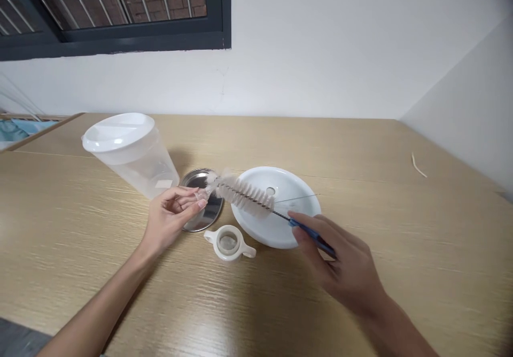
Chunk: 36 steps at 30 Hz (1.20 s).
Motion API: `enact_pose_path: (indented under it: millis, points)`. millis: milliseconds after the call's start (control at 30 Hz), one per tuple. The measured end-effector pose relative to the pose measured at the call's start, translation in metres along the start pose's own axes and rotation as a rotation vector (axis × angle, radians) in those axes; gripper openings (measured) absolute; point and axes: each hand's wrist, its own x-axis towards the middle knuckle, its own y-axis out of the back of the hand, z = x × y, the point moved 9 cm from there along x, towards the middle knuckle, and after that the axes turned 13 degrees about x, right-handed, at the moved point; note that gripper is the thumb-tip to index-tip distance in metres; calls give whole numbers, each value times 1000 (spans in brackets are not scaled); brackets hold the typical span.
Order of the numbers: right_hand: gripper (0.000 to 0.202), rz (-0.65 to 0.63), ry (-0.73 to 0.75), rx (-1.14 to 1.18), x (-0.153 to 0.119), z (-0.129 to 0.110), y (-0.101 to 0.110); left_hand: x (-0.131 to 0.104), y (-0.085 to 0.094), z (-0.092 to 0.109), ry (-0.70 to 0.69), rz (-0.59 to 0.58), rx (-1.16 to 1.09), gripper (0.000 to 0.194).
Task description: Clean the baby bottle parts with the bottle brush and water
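Observation:
My right hand (340, 261) grips the blue handle of a bottle brush (248, 195) with white bristles, held slantwise above the table. In my left hand (172, 212), fingers and thumb pinch a small clear piece (201, 195), possibly a little glass; its full shape is hard to make out. The brush tip is right by this clear piece, and I cannot tell whether it goes inside. Below the brush lies a white oval dish (256, 229). A cream tea strainer (228, 241) with two side handles sits between my hands. Behind my left fingers is a shiny metal tray (212, 215).
A translucent plastic pitcher (140, 159) with a white lid stands at the left, behind my left hand. Over the dish runs a thin dark wire (298, 198). A short pale strip (418, 165) lies far right on the wooden table (360, 154). Behind rises a white wall.

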Motion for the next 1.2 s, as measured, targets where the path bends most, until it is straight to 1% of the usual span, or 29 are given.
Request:
enact_pose_path:
  millis: [100, 167, 267, 333, 400, 467, 533, 600, 667, 733, 833, 867, 933, 1033, 1100, 1200]
  points:
    - [27, 34, 9, -60, 2, 0, 4, -1, 4, 3, -40, 57, 118, 25]
    - [26, 53, -6, -58, 3, -1, 7, -2, 7, 8, -82, 94, 222, 21]
    - [24, 7, -3, -8, 4, -4, 3, -2, 8, 12, -111, 106, 317, 15]
    - [25, -24, 21, -8, 3, -6, 0, -1, 9, 13, -109, 104, 328, 16]
    - [26, 7, 24, -43, 2, -3, 3, -1, 10, 12, -96, 102, 320, 17]
    - [26, 61, -21, -65, 0, 3, 7, -1, 11, 12, -87, 100, 325, 18]
    - [25, 78, -67, -42, -1, 7, 7, -1, 10, 13, -95, 95, 340, 18]
    - [24, 28, -66, 1, -1, 5, 1, -2, 9, 14, -108, 77, 353, 18]
    - [25, -17, -32, 8, 0, 2, -4, -2, 7, 14, -117, 61, 353, 18]
    - [25, -4, -15, -35, 0, 2, -2, -2, 7, 14, -125, 54, 356, 19]
    - [23, 55, -69, -81, -1, 7, 4, -3, 7, 13, -160, 50, 361, 17]
    - [22, 53, -91, -67, -1, 8, 4, -3, 7, 13, -178, 47, 362, 16]
    - [22, 8, -100, -19, -1, 7, -1, -4, 7, 12, -214, 37, 371, 13]
    - [25, -40, -36, -18, 0, -1, -6, -5, 6, 12, -250, 34, 383, 11]
    - [25, -12, -13, -74, 1, -1, -1, -6, 8, 13, -254, 46, 369, 11]
    - [24, 50, -37, -118, 1, 3, 9, -6, 10, 14, -231, 69, 355, 11]
